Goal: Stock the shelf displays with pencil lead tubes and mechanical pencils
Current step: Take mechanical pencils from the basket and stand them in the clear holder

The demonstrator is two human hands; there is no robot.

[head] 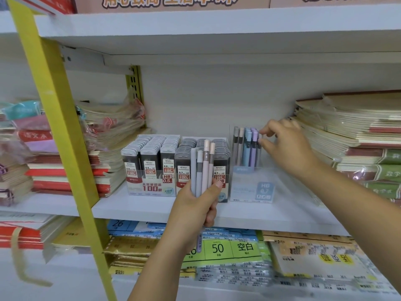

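While the left hand [196, 205] is gripping a bundle of four mechanical pencils [202, 168] with its fingers wrapped round the lower barrels, the right hand [288, 146] is reaching to the clear display box [251, 185] on the white shelf [152, 210].

Right hand: fingers are curling, and thumb and forefinger are meeting at the caps of the standing pencils [247, 146] at the back of the box. The view is blurring here, so I cannot tell whether they are pinching one pencil or only touching the caps.

Reasoning on the hold: the left hand is probably serving as a magazine, hovering just in front of the lead tube trays [152, 164] and beside the box, so that single pencils can be passed across a short gap. The box front is looking unfilled, so I judge the pencil stocking as only partly done. The lead trays are looking packed to the front.

Orientation: the held bundle's long axis is running near vertical, caps up and writing ends down, with one barrel end showing below the fist. The boxed pencils are standing the same way, caps up. No turning should be needed before insertion.

Notebook stacks [358, 131] are flanking the right side, near the reaching wrist.
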